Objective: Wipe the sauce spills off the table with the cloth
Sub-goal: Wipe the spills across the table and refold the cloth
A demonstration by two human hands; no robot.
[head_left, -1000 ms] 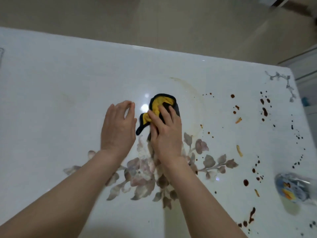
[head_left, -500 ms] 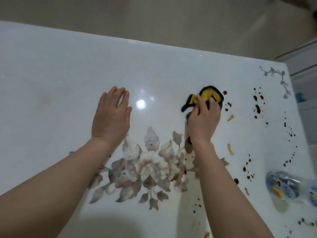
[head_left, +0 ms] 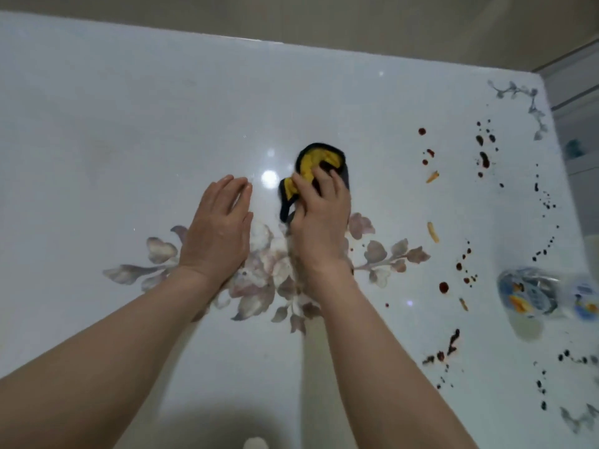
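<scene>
Cloth (head_left: 319, 163), yellow with dark edge, lies bunched on the white table (head_left: 129, 124) under the right hand (head_left: 321, 218), whose fingers press and grip it. Left hand (head_left: 217, 228) rests flat, fingers spread. Sauce spills (head_left: 483, 157) remain at right, near a blurred container (head_left: 528, 296), contents unclear.

No text can be read; the bottle (head_left: 531, 294) label is only a blur.
</scene>
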